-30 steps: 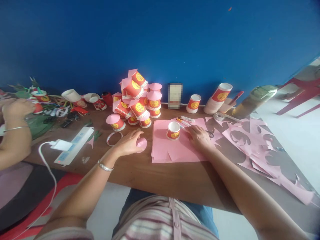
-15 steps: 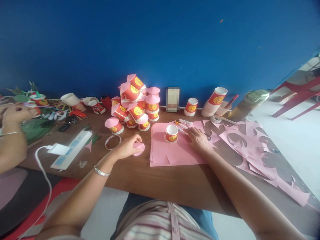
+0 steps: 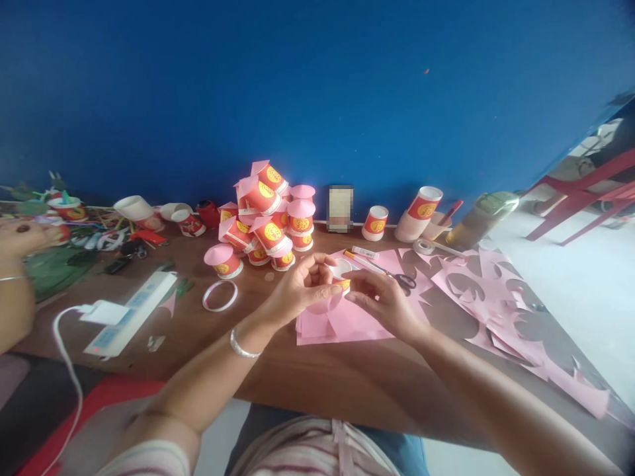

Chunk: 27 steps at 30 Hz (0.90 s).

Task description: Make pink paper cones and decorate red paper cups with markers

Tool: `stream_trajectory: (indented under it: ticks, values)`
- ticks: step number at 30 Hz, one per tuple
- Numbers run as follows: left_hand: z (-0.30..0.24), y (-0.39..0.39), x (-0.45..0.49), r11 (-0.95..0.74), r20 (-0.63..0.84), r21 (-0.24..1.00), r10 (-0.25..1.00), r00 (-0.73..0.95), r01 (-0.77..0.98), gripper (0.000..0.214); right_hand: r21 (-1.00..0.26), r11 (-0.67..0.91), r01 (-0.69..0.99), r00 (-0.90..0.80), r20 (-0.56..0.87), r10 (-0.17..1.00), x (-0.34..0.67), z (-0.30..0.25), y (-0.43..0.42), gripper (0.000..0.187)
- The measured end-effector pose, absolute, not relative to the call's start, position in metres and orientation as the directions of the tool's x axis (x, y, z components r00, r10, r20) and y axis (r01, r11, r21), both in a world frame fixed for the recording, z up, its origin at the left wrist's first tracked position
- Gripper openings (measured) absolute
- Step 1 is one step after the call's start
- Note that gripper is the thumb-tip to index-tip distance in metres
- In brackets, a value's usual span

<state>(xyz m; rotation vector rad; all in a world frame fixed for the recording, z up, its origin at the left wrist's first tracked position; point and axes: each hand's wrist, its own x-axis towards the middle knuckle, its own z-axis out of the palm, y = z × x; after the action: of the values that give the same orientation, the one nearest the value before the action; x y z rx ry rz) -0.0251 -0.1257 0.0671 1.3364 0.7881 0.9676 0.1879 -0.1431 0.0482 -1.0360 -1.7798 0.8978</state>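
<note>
A short red-and-white paper cup (image 3: 341, 268) with a yellow emblem is between my two hands, over the pink paper sheets (image 3: 364, 328). Curled fingers of my left hand (image 3: 312, 284) pinch a pink paper piece (image 3: 325, 305), which hangs just in front of the cup; part of it is hidden by the fingers. My right hand (image 3: 381, 296) has its fingertips closed on the cup's right side. Scissors (image 3: 407, 283) lie right beside that hand, along with an orange pen (image 3: 353, 255) and a small white tube (image 3: 366, 252).
Stacked red cups with pink paper cones (image 3: 268, 218) stand behind my left hand. A tape ring (image 3: 219, 295) and a power strip (image 3: 131, 314) lie left. Pink offcuts (image 3: 496, 317) cover the right side. A co-worker's arm (image 3: 17, 284) is at far left.
My left hand has moved right and up to the cup with the pink paper piece. My right hand has left the sheets beside the scissors and come to the cup.
</note>
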Motion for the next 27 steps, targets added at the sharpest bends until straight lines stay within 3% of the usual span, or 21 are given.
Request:
stream_trajectory:
  ticks: [6, 14, 19, 27]
  values:
    - [0.080, -0.107, -0.010, -0.099, 0.183, 0.973, 0.882, 0.434, -0.210, 0.037, -0.967, 0.248, 0.055, -0.275, 0.224, 0.935, 0.178, 0.056, -0.125, 0.034]
    - [0.082, -0.078, -0.007, -0.055, 0.128, 0.984, 0.879, 0.460, -0.167, 0.033, -0.946, 0.252, -0.202, -0.023, 0.262, 0.965, 0.186, 0.058, -0.100, 0.030]
    - [0.074, -0.070, 0.000, -0.014, 0.130, 0.971, 0.866, 0.483, -0.238, 0.027, -0.942, 0.217, -0.256, -0.095, 0.248, 0.964, 0.187, 0.046, -0.094, 0.024]
    - [0.065, -0.066, -0.001, 0.116, 0.038, 0.953, 0.870, 0.491, -0.279, 0.028, -0.933, 0.052, -0.356, -0.170, 0.120, 0.978, 0.178, 0.046, -0.097, 0.033]
